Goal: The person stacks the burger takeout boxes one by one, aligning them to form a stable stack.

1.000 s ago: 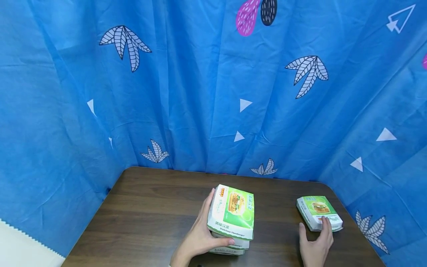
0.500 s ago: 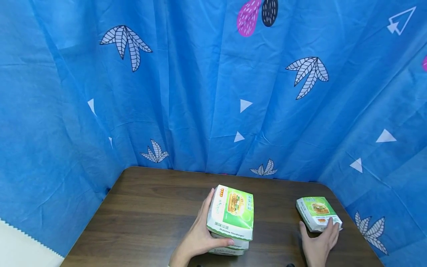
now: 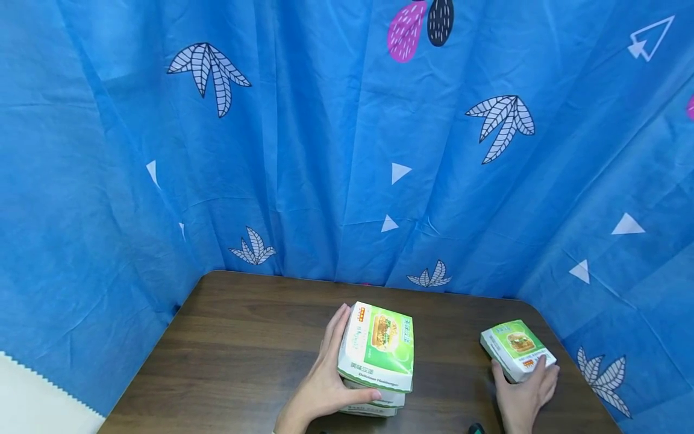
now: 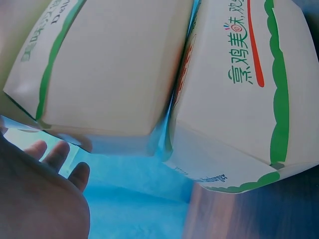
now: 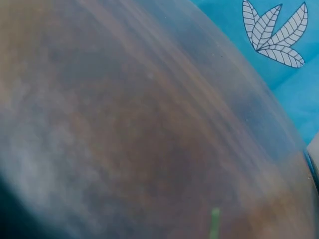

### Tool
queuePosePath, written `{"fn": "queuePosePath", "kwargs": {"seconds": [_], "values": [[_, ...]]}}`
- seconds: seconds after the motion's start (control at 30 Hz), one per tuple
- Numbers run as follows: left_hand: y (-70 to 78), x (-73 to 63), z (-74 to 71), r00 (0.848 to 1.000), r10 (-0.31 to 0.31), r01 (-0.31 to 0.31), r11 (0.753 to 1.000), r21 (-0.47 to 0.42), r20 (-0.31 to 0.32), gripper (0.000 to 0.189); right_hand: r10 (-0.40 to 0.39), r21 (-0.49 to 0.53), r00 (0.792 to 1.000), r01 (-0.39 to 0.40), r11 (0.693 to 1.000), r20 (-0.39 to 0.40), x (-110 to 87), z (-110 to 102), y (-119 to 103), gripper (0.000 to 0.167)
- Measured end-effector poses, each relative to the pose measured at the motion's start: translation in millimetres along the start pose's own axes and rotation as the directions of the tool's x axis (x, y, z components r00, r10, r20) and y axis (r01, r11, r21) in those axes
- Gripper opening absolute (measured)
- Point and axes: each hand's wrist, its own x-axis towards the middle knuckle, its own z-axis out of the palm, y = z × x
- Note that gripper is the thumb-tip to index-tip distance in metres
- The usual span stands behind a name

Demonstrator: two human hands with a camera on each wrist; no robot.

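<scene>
A stack of white-and-green hamburger boxes (image 3: pixel 374 355) stands at the middle of the table in the head view, the top box sitting slightly askew. My left hand (image 3: pixel 325 383) grips the stack from the left, fingers along its side and thumb across the front of a lower box. Close up in the left wrist view are two box walls (image 4: pixel 114 69) with a narrow gap between them. At the table's right, one more hamburger box (image 3: pixel 517 346) lies tilted, its near side between the thumb and fingers of my right hand (image 3: pixel 523 395). The far fingers of that hand are partly hidden.
The brown wooden table (image 3: pixel 244 349) has a blue patterned curtain (image 3: pixel 325 150) hanging behind and at both sides. A small dark object (image 3: pixel 476 428) shows at the bottom edge, left of the right wrist. The right wrist view holds mostly tabletop (image 5: pixel 149 124).
My right hand has moved slightly right and closed round the near side of the single box, which has turned and tilted a little. The left hand and the stack stay nearly still.
</scene>
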Motion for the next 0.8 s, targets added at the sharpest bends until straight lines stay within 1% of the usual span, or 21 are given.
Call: {"fn": "queuePosePath", "kwargs": {"seconds": [0.13,0.23,0.37,0.47,0.57,0.73,0.8], "values": [[0.1,-0.4,1.6,1.000,0.027,-0.027,0.999,0.019,-0.006,0.136,-0.012,-0.012,1.000,0.012,1.000,-0.005,1.5,0.8,2.1,0.100],[-1.4,-0.3,1.3,0.998,0.066,-0.066,0.997,0.041,-0.011,0.136,-0.030,-0.002,0.999,0.030,1.000,-0.028,1.6,0.7,3.5,0.095],[-3.1,0.4,0.6,0.994,0.112,-0.111,0.992,0.062,-0.012,0.136,-0.043,-0.004,0.998,0.042,0.999,-0.035,2.3,-0.3,4.1,0.091],[-3.0,0.5,0.7,0.995,0.102,-0.102,0.994,0.042,-0.005,0.136,-0.052,-0.011,0.998,0.051,0.999,-0.031,2.9,-1.4,4.7,0.089],[-3.3,0.3,1.0,0.995,0.099,-0.099,0.994,0.040,-0.001,0.136,-0.072,-0.006,0.996,0.072,0.997,-0.044,2.9,-1.9,6.6,0.086],[-4.6,-0.1,0.8,0.993,0.114,-0.114,0.992,0.049,0.000,0.136,-0.101,-0.017,0.993,0.100,0.995,-0.065,2.7,-0.2,9.0,0.084],[-4.8,-0.6,0.6,0.995,0.098,-0.098,0.994,0.039,0.000,0.136,-0.109,-0.012,0.991,0.108,0.994,-0.074,2.0,0.6,8.5,0.083]]}}
